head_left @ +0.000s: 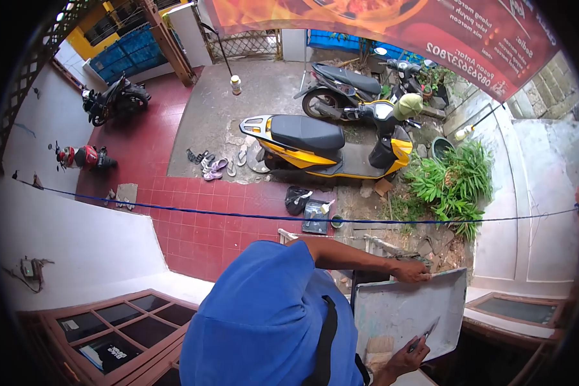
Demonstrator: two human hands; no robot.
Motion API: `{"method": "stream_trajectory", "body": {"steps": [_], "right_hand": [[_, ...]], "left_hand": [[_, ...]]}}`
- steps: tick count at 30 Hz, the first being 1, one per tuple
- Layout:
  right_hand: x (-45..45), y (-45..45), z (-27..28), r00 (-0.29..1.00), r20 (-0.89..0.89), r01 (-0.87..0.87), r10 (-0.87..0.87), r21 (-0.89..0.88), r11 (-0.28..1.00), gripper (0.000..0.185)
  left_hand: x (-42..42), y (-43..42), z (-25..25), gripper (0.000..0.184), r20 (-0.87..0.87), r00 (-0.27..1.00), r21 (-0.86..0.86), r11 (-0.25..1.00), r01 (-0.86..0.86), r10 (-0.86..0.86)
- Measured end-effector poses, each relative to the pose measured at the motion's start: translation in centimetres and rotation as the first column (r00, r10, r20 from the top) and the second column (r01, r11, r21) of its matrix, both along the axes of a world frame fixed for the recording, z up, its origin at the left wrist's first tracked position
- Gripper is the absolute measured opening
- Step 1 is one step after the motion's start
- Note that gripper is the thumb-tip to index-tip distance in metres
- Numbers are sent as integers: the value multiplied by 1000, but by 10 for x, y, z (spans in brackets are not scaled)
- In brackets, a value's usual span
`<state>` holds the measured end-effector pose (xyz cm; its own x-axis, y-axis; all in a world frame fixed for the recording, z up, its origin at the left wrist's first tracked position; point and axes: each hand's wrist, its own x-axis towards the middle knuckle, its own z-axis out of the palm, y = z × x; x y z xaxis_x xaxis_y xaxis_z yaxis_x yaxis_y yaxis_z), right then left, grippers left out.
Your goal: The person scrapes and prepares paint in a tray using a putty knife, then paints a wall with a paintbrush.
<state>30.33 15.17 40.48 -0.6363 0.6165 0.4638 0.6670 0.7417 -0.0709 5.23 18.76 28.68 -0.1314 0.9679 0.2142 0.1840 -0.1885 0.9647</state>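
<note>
My left hand (410,271) grips the upper edge of a grey-white tray (392,309), its fingers bent over the rim. Low in the view, my right hand (408,358) is closed around a small pointed tool (424,336) that looks like a blade or scraper, held above the tray's surface. A pale, brush-like item (379,345) lies by the tray's lower left, close to my right hand. The blue shirt (257,321) hides part of the scene left of the tray.
Below is a red tiled floor (206,225) with a black bag (296,200), a dark tray (317,216) and sandals (215,167). A yellow scooter (328,145) stands beside green plants (453,180). A blue cord (238,214) crosses the view; a red banner (392,32) hangs above.
</note>
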Motion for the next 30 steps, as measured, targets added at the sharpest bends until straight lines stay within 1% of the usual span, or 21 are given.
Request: {"method": "stream_trajectory", "body": {"steps": [2, 4, 5, 8, 9, 12, 13, 16, 17, 20, 22, 26, 30], "right_hand": [[0, 3, -2, 1000, 6, 12, -12, -13, 1000, 18], [-12, 0, 16, 999, -31, 44, -41, 105, 993, 13], [-11, 7, 19, 999, 28, 41, -46, 165, 985, 13], [-12, 24, 30, 992, -43, 123, -118, 138, 983, 13], [-6, 35, 27, 994, -40, 108, -102, 181, 978, 14], [8, 60, 30, 995, -89, 68, -50, 222, 973, 17], [11, 63, 33, 992, -110, 84, -54, 282, 956, 18], [21, 79, 34, 983, -149, 143, -104, 275, 951, 18], [20, 83, 40, 990, -134, 79, -39, 309, 948, 18], [21, 97, 38, 986, 24, 139, -166, 436, 889, 20], [20, 105, 35, 981, 45, 150, -190, 444, 883, 21], [19, 117, 29, 963, 85, 190, -256, 461, 867, 25], [16, 124, 26, 982, -10, 176, -189, 411, 894, 27]], "left_hand": [[0, 5, -5, 43, 30, 997, -46, 996, 77, -76], [-3, 6, -2, 44, 37, 992, -50, 991, 122, -120], [-1, 3, -1, 47, 87, 991, 27, 995, 98, -100], [-5, 2, 5, 49, 25, 992, -74, 989, 125, -123], [-3, 7, -2, 50, 23, 994, -79, 991, 111, -110], [4, 15, -14, 47, 82, 997, 49, 999, 11, -15], [4, 17, -17, 48, 82, 997, 51, 999, 8, -12], [5, 10, -9, 47, 139, 990, 98, 995, -11, -3], [4, 11, -8, 47, 121, 993, 79, 997, 2, -11], [1, 9, -6, 47, 75, 997, 18, 1000, 23, -25], [-1, 5, 2, 47, 54, 998, -21, 999, 33, -31], [-1, 0, 5, 46, 54, 998, 4, 1000, 15, -15], [3, 13, -12, 46, 61, 998, 57, 998, 6, -9]]}}
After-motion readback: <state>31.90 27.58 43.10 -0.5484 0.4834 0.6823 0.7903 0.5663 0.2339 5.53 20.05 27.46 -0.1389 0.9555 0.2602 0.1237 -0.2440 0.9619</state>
